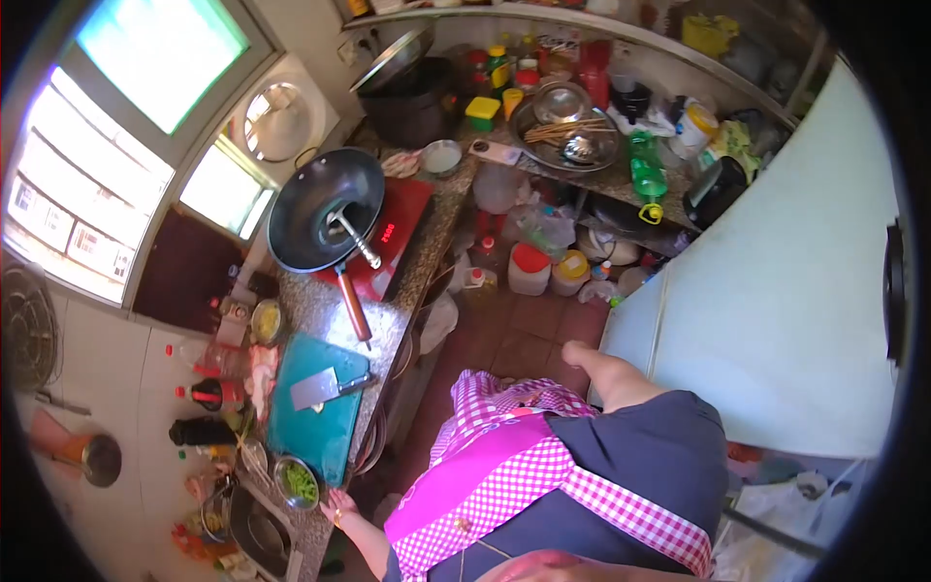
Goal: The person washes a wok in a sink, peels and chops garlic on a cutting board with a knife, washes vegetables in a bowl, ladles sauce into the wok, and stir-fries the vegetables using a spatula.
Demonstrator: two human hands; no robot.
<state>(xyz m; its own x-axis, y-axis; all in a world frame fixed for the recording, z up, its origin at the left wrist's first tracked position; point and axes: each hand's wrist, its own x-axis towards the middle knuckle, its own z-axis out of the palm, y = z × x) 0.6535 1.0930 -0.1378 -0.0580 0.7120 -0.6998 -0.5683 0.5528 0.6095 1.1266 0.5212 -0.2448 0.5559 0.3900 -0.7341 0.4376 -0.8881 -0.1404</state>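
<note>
My left hand [339, 504], with a gold bracelet at the wrist, is at the counter edge beside a metal bowl of chopped greens [299, 482]. Its fingers are stretched out, and I see nothing held. My right hand [576, 355] hangs out over the floor, away from the counter; its fingers are too small to make out. A cleaver [318, 388] lies on a teal cutting board [320, 436] just past the bowl. Beyond the board, a dark wok [301, 218] sits on a red induction cooker [402, 218]. A metal-handled ladle or turner [359, 242] rests in the wok.
Sauce bottles [213, 393] line the wall side of the counter. At the far counter stand a metal basin [543, 150] with chopsticks across it and a green bottle [648, 165]. Tubs [529, 267] stand on the floor below. A large pale refrigerator [776, 301] borders the right.
</note>
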